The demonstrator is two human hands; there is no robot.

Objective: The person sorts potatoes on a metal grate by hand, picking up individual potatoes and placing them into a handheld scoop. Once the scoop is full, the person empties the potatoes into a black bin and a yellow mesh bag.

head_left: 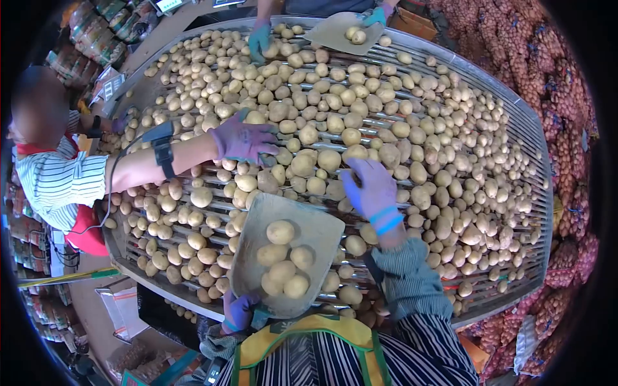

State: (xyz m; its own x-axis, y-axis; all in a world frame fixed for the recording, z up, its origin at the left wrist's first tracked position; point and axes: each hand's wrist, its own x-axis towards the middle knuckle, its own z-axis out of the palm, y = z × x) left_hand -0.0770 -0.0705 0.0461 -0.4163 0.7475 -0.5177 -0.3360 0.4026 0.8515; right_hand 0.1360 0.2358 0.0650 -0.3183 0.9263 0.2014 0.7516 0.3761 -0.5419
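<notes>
My left hand (239, 310), in a purple glove, is closed on the handle of a grey scoop (257, 215). Several potatoes (280, 232) lie in the scoop, which rests over the near side of a slatted metal sorting table (541, 257). My right hand (373, 188), also in a purple glove with a blue band at the wrist, is above the potatoes to the right of the scoop. Its fingers are apart, and I see nothing held in them. A loose potato (355, 153) lies just beyond the fingertips.
On the left, a co-worker's purple-gloved hand (246, 137) reaches across the potatoes. Across the table, another person's teal-gloved hand (259, 40) touches potatoes near a second scoop (331, 32). Red net sacks (521, 71) are stacked on the right.
</notes>
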